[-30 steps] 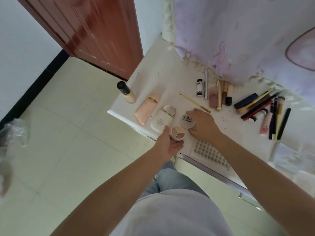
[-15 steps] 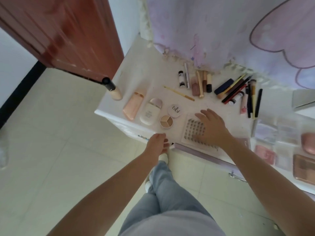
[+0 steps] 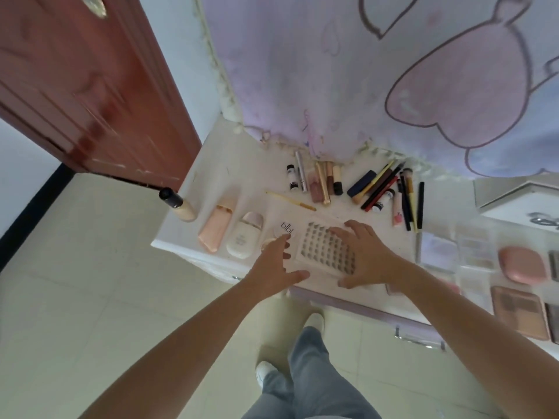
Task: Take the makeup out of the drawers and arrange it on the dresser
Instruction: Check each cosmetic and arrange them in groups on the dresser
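While I look down from above, both my forearms reach from the bottom of the frame to a white worktop [image 3: 211,164] in the middle. My right hand [image 3: 367,255] lies flat with its fingers spread on the right part of a pale tray of false lashes [image 3: 320,246], which sits near the worktop's front edge at the centre of the frame. My left hand [image 3: 273,269] is relaxed and spread at the tray's left edge, its thumb against the tray's lower corner; it holds nothing. Its fingertips [image 3: 286,237] reach a small round pot with dark lettering [image 3: 286,228], which lies just left of the tray.

Further left lie a cream bottle [image 3: 243,238] and a peach tube [image 3: 216,228], side by side, then a foundation bottle with a black cap [image 3: 178,205] at the worktop's left corner. Above the tray, a thin gold stick [image 3: 290,201] lies slanted. Behind it, near a lilac cloth [image 3: 332,86] that fills the upper right of the frame, a row of small tubes [image 3: 317,182] lies beside a loose bunch of brushes and pencils [image 3: 390,192]. At the right edge of the frame are a pink compact [image 3: 521,264] and a brown eyeshadow palette [image 3: 518,313]. A red-brown door [image 3: 84,80] fills the upper left, and my grey trousers [image 3: 305,382] show at the bottom over a pale tiled floor [image 3: 90,282].
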A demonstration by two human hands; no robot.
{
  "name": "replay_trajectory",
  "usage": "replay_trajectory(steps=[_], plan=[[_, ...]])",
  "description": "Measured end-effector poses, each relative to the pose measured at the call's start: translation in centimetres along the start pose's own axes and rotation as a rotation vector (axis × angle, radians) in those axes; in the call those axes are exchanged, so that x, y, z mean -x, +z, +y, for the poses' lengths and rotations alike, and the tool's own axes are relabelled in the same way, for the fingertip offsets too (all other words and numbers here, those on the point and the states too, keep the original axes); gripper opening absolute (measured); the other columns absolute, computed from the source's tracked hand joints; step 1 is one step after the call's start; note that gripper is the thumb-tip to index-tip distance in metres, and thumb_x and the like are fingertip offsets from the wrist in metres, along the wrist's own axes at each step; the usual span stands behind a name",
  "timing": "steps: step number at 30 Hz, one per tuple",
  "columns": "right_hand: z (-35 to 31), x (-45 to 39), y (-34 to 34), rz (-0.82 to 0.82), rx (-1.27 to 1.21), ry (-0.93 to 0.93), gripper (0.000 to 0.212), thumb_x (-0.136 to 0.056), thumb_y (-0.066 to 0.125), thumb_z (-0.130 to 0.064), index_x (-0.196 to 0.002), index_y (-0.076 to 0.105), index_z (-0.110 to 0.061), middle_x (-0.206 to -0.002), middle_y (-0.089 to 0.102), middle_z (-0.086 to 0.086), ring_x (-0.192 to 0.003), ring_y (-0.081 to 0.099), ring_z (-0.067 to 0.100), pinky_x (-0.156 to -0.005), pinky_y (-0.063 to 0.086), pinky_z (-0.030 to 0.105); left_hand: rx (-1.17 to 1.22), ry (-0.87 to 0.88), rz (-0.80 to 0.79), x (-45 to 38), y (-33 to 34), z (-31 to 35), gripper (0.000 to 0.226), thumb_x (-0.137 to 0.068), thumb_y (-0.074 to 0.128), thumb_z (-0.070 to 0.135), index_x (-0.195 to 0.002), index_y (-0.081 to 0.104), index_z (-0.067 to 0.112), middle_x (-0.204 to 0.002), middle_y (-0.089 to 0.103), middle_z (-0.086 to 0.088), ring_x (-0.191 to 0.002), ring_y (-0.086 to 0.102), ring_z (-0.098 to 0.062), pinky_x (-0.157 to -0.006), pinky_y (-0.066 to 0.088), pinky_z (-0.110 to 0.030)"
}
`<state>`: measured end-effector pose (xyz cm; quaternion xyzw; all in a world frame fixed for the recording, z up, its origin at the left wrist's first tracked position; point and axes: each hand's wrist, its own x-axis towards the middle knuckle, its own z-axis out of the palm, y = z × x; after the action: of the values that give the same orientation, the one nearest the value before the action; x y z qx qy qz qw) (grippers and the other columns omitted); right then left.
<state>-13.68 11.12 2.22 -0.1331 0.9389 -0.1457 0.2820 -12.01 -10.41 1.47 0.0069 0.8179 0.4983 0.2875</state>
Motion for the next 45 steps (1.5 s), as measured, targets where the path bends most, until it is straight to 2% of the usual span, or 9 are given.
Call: replay_trajectory(steps=[3, 8, 14, 17, 29, 35, 39, 43, 45], plan=[[-0.7, 1.6, -3.8, -0.01, -0.09, -0.104, 0.111, -0.05, 0.065, -0.059, -0.143, 0.011, -0.031, -0.149, 0.004, 0.001, -0.136, 0.003, 0.017, -0.112, 0.012, 0.04, 0.122, 0.075, -0.16, -0.7, -1.8, 3.0, 0.108, -0.067, 0.077, 0.009, -0.145, 0.003, 0.019, -0.149, 0.021, 0.003, -0.129, 0.028, -0.004, -0.101, 0.035, -0.022], [-1.2, 3.4, -8.8, 0.019, -0.123, -0.177, 0.108, -0.051, 0.06, -0.059, -0.143, 0.008, -0.035, -0.148, 0.002, -0.01, -0.13, 0.005, 0.002, -0.111, 0.01, 0.035, 0.248, 0.313, -0.354, -0.5, -4.0, 8.8, 0.111, -0.041, 0.086, 0.042, -0.13, 0.019, 0.041, -0.125, 0.046, 0.021, -0.118, 0.047, 0.002, -0.088, 0.047, -0.015], [0.0, 3.3, -11.1, 0.074, -0.177, -0.179, 0.106, -0.052, 0.059, -0.059, -0.143, 0.01, -0.034, -0.142, 0.016, -0.006, -0.13, 0.013, 0.009, -0.108, 0.015, 0.029, 0.398, 0.374, -0.269, -1.9, -3.7, 11.5, 0.106, -0.037, 0.086, 0.05, -0.124, 0.027, 0.041, -0.124, 0.048, 0.016, -0.112, 0.053, 0.002, -0.083, 0.049, -0.015], [0.6, 3.2, -11.4, 0.09, -0.199, -0.173, 0.103, -0.053, 0.06, -0.057, -0.142, 0.014, -0.034, -0.136, 0.024, -0.007, -0.123, 0.02, 0.007, -0.099, 0.015, 0.022, 0.408, 0.378, -0.209, -3.0, -3.1, 11.5, 0.095, -0.04, 0.082, 0.03, -0.121, 0.035, 0.039, -0.125, 0.052, 0.008, -0.111, 0.054, -0.004, -0.085, 0.049, -0.02], [0.1, 4.0, -11.8, 0.035, -0.441, -0.112, 0.086, -0.063, 0.06, -0.047, -0.136, 0.016, -0.045, -0.145, 0.02, -0.007, -0.134, 0.016, 0.009, -0.102, 0.013, 0.025, 0.374, 0.375, -0.243, -3.2, -4.1, 12.1, 0.073, -0.047, 0.072, 0.02, -0.113, 0.046, 0.038, -0.104, 0.064, 0.022, -0.098, 0.061, 0.005, -0.074, 0.05, -0.013], [0.4, 3.3, -10.8, -0.018, -0.55, -0.08, 0.071, -0.084, 0.061, -0.029, -0.141, 0.02, -0.035, -0.147, 0.026, -0.006, -0.133, 0.025, 0.012, -0.108, 0.021, 0.029, 0.49, 0.218, -0.309, -3.3, -4.7, 10.3, 0.09, -0.064, 0.064, -0.007, -0.14, 0.023, 0.018, -0.111, 0.06, -0.005, -0.1, 0.06, -0.02, -0.083, 0.053, -0.027], [0.9, 2.4, -8.9, -0.129, -0.692, 0.02, 0.078, -0.071, 0.059, -0.038, -0.14, 0.027, -0.027, -0.131, 0.045, -0.007, -0.118, 0.046, 0.014, -0.102, 0.037, 0.032, 0.351, 0.123, -0.234, -3.0, -4.3, 7.3, 0.064, -0.075, 0.055, -0.02, -0.125, 0.043, 0.019, -0.092, 0.069, 0.009, -0.077, 0.067, -0.001, -0.065, 0.052, -0.013], [2.0, 0.6, -6.4, -0.19, -0.817, 0.172, 0.043, -0.091, 0.048, -0.025, -0.132, 0.038, -0.026, -0.123, 0.052, -0.003, -0.093, 0.055, -0.001, -0.083, 0.041, 0.017, 0.177, 0.01, -0.16, -2.4, -2.1, 3.6, 0.053, -0.077, 0.063, -0.009, -0.124, 0.049, 0.012, -0.093, 0.065, 0.007, -0.073, 0.064, -0.002, -0.066, 0.051, -0.01], [2.8, -0.3, -5.4, -0.262, -0.954, 0.269, 0.041, -0.096, 0.036, -0.025, -0.136, 0.037, -0.015, -0.135, 0.047, 0.008, -0.113, 0.053, 0.018, -0.096, 0.039, 0.028, 0.212, -0.049, -0.115, -1.9, -1.0, 1.9, 0.051, -0.077, 0.063, -0.008, -0.122, 0.051, 0.012, -0.093, 0.064, 0.005, -0.073, 0.064, -0.003, -0.068, 0.051, -0.008]])
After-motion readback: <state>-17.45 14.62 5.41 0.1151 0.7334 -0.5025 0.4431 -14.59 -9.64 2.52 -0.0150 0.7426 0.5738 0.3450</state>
